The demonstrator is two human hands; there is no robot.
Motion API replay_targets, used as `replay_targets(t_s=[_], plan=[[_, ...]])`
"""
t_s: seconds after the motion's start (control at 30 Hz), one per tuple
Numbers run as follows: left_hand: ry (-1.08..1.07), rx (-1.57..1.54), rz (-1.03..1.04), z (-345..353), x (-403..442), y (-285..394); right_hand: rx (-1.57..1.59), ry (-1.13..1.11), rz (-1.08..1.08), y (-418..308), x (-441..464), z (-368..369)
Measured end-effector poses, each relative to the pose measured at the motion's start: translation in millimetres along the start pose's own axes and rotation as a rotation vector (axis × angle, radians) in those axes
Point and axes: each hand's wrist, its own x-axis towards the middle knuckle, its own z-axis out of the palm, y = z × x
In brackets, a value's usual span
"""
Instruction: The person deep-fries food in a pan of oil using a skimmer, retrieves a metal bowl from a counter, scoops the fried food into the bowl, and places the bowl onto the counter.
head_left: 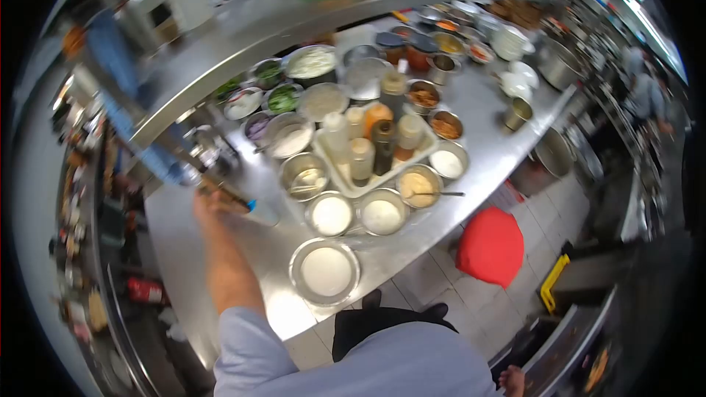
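My left hand (210, 204) reaches out at the left side of the steel table (184, 250), beside the foot of the shelf post (228, 192) with a blue band near its base. Motion blurs its fingers, so I cannot tell whether they grip the post. At the lower right edge, my right hand (512, 380) hangs low by my side, fingers slightly apart, with nothing visible in it. Closest to me on the table is a metal bowl of white cream-like liquid (326, 270). Behind it stand two more bowls of white liquid (331, 214).
A white tray (353, 191) holds several squeeze bottles (361, 158). Around it are bowls of chopped greens (282, 98) and sauces, one with a spoon (445, 193). A steel shelf (294, 26) overhangs the far side. A red-covered stool (491, 246) stands on the tiled floor.
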Motion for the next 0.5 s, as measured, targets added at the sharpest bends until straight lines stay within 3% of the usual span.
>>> replay_targets(t_s=[0.03,0.07,0.13,0.27,0.5], plan=[[0.013,0.021,-0.021,-11,26,-6,0.001,0.03,0.007,5,-9,-11],[-0.352,-0.1,0.097,-21,49,-16,0.015,0.061,0.012,10,-15,-16],[-0.288,-0.15,-0.024,-11,78,-8,0.05,0.113,0.026,27,-36,-16],[-0.198,-0.041,-0.022,13,47,-8,0.07,0.136,0.087,44,-73,-3],[-0.109,0.042,0.005,43,-54,0,-0.012,0.173,0.147,57,-105,4]])
